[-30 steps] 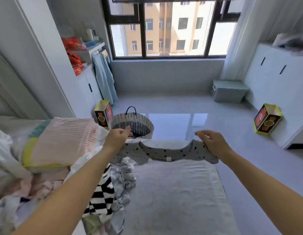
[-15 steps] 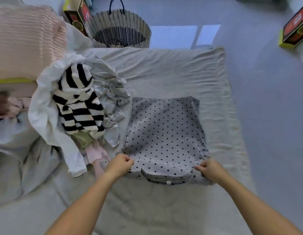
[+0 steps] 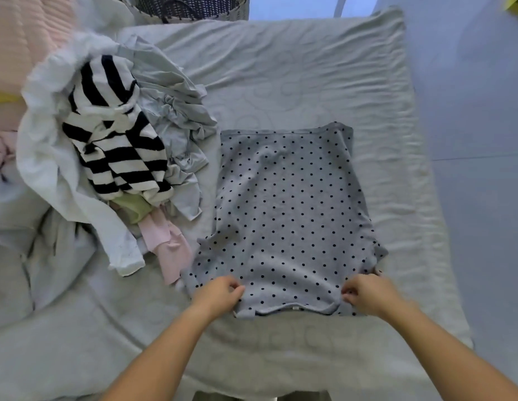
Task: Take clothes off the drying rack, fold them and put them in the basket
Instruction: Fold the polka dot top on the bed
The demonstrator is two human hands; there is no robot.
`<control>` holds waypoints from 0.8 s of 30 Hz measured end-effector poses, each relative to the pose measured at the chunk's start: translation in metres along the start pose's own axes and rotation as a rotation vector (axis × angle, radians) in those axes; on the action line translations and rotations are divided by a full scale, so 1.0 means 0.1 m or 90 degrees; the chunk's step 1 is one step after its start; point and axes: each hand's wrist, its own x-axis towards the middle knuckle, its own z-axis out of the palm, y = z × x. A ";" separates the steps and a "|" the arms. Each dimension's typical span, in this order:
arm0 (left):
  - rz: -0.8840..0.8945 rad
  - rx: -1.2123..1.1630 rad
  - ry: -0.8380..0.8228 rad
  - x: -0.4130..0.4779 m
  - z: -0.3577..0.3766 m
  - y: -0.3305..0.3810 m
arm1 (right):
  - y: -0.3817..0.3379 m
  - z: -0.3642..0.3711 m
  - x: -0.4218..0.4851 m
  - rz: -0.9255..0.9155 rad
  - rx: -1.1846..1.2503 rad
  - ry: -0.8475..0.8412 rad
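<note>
A grey shirt with black dots (image 3: 286,209) lies flat on the pale bed sheet (image 3: 295,76), collar end nearest me. My left hand (image 3: 218,295) pinches its near left shoulder and my right hand (image 3: 367,293) pinches its near right shoulder. The wicker basket (image 3: 191,8) stands past the far edge of the bed, only its near rim in view. A heap of unfolded clothes lies to the left, topped by a black-and-white striped garment (image 3: 115,140).
The heap also holds a white garment (image 3: 60,180), a pale blue one (image 3: 176,123) and pink pieces (image 3: 168,244). A pink striped blanket (image 3: 17,39) sits at the far left. Grey floor (image 3: 477,111) runs along the bed's right side.
The dotted shirt, held up in the air a second ago, now lies spread on the bed. My view has tipped down onto the bed, and both hands stay at the shoulders.
</note>
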 end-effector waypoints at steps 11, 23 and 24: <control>-0.001 -0.038 0.100 0.11 0.11 -0.31 | 0.19 0.36 -0.03 0.121 0.223 0.342; 0.080 -0.046 0.080 0.40 0.15 0.66 | 0.33 0.37 -0.06 0.434 0.564 0.339; 0.096 -0.046 0.076 0.46 0.16 0.80 | 0.32 0.40 -0.05 0.446 0.542 0.300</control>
